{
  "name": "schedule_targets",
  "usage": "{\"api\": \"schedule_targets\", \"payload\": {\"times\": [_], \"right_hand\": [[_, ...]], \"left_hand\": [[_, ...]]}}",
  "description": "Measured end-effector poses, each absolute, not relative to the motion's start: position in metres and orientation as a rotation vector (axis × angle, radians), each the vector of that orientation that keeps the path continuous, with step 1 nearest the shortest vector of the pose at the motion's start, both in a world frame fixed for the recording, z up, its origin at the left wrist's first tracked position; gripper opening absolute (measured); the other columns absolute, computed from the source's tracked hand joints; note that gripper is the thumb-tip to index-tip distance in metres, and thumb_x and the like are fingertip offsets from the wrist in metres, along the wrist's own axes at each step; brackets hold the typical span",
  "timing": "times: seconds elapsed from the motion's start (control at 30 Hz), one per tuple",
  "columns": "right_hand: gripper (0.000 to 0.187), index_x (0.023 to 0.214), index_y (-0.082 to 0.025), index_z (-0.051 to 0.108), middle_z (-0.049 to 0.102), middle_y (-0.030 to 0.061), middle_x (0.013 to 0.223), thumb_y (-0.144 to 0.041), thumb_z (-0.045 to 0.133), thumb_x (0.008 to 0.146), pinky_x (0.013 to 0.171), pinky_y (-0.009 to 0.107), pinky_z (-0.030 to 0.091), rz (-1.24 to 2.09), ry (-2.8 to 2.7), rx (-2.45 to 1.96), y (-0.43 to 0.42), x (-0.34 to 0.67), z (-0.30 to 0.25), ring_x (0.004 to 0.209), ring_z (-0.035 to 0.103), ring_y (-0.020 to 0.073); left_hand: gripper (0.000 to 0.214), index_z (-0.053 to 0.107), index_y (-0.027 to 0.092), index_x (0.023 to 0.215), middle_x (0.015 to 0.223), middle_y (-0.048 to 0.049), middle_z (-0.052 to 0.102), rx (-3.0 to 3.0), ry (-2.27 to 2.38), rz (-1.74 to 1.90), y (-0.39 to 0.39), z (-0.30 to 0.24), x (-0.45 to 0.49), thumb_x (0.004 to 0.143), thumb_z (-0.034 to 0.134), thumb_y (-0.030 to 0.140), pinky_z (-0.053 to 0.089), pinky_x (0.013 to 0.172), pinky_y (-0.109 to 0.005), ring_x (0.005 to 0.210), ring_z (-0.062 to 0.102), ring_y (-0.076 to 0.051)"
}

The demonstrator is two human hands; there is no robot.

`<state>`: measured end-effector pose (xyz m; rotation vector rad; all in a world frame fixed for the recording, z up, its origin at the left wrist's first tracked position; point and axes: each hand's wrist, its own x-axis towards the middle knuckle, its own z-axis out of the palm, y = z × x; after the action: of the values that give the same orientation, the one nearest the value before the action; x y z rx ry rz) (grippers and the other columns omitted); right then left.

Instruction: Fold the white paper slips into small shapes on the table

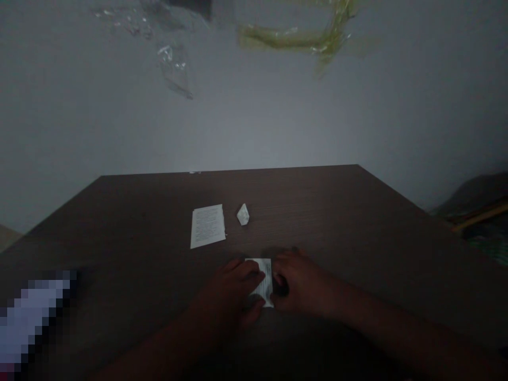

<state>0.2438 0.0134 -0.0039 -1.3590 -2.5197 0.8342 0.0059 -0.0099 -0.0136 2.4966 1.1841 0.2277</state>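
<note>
Paper (267, 286) under left hand (234, 283), right hand (299, 280) at edge; both grips part-open.

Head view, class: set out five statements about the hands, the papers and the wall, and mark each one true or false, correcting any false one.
1. The printed sheet and the folded white piece lie apart on the table. True.
2. The printed sheet lies to the right of the folded white piece. False: it lies to its left.
3. The left hand has its fingers over the small paper. True.
4. The right hand rests on the printed sheet. False: it is at the right edge of the small paper.
5. Yellowish tape shows on the wall above the table. True.
</note>
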Motion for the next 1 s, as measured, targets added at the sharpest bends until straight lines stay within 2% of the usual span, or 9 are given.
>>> {"api": "schedule_targets", "payload": {"times": [0.13, 0.23, 0.4, 0.5, 0.63, 0.83, 1.0], "right_hand": [[0.031, 0.080, -0.022, 0.061, 0.070, 0.0002, 0.090, -0.020, 0.092, 0.080, 0.082, 0.035, 0.037, 0.750, -2.489, -1.471, 0.026, 0.241, -0.009, 0.086, 0.064, 0.0212], [0.031, 0.080, -0.022, 0.061, 0.071, 0.0000, 0.090, -0.019, 0.092, 0.081, 0.085, 0.036, 0.037, 0.727, -2.480, -1.462, 0.034, 0.243, -0.009, 0.088, 0.065, 0.0220], [0.023, 0.096, -0.023, 0.074, 0.079, 0.0006, 0.102, -0.018, 0.093, 0.085, 0.099, 0.041, 0.043, 0.851, -2.492, -1.190, 0.037, 0.258, -0.010, 0.101, 0.072, 0.0240], [0.017, 0.102, -0.024, 0.079, 0.082, 0.0006, 0.104, -0.014, 0.087, 0.091, 0.105, 0.043, 0.044, 0.876, -2.483, -1.113, 0.036, 0.263, -0.013, 0.103, 0.075, 0.0230], [0.015, 0.098, -0.024, 0.081, 0.082, 0.0024, 0.104, -0.013, 0.088, 0.091, 0.108, 0.047, 0.045, 0.797, -2.552, -1.132, 0.029, 0.258, -0.015, 0.108, 0.076, 0.0267], [0.021, 0.096, -0.024, 0.078, 0.079, 0.0030, 0.101, -0.018, 0.093, 0.083, 0.098, 0.042, 0.047, 0.716, -2.508, -1.197, 0.019, 0.247, -0.020, 0.100, 0.075, 0.0266], [0.016, 0.094, -0.022, 0.076, 0.075, 0.0020, 0.097, -0.016, 0.088, 0.087, 0.089, 0.037, 0.044, 0.639, -2.402, -1.351, 0.046, 0.248, -0.024, 0.091, 0.069, 0.0225]], "left_hand": [[0.032, 0.086, 0.027, 0.129, 0.130, -0.0062, 0.083, 2.479, 1.221, 0.241, -0.005, -0.013, 0.011, 0.097, 0.084, 0.021, 0.062, 0.109, -0.048, 0.124, 0.075, -0.034], [0.026, 0.087, 0.027, 0.122, 0.125, -0.0041, 0.083, 2.464, 1.227, 0.299, -0.003, -0.013, 0.013, 0.097, 0.088, 0.019, 0.061, 0.107, -0.046, 0.120, 0.075, -0.032], [0.019, 0.087, 0.023, 0.113, 0.119, -0.0048, 0.083, 2.476, 1.231, 0.376, -0.004, -0.016, 0.012, 0.109, 0.073, 0.012, 0.062, 0.103, -0.043, 0.114, 0.076, -0.028], [0.020, 0.087, 0.023, 0.118, 0.124, -0.0063, 0.084, 2.513, 1.239, 0.340, -0.003, -0.018, 0.010, 0.105, 0.077, 0.012, 0.064, 0.106, -0.045, 0.119, 0.076, -0.030], [0.032, 0.086, 0.026, 0.126, 0.133, -0.0068, 0.085, 2.499, 1.290, 0.298, -0.002, -0.017, 0.009, 0.099, 0.080, 0.011, 0.064, 0.111, -0.046, 0.125, 0.077, -0.032], [0.036, 0.085, 0.031, 0.129, 0.139, -0.0045, 0.083, 2.434, 1.256, 0.287, -0.001, -0.018, 0.008, 0.096, 0.083, 0.016, 0.062, 0.114, -0.048, 0.129, 0.075, -0.033], [0.040, 0.084, 0.028, 0.135, 0.141, -0.0071, 0.082, 2.413, 1.273, 0.259, 0.001, -0.021, 0.007, 0.096, 0.083, 0.020, 0.060, 0.117, -0.049, 0.132, 0.074, -0.035]]}}
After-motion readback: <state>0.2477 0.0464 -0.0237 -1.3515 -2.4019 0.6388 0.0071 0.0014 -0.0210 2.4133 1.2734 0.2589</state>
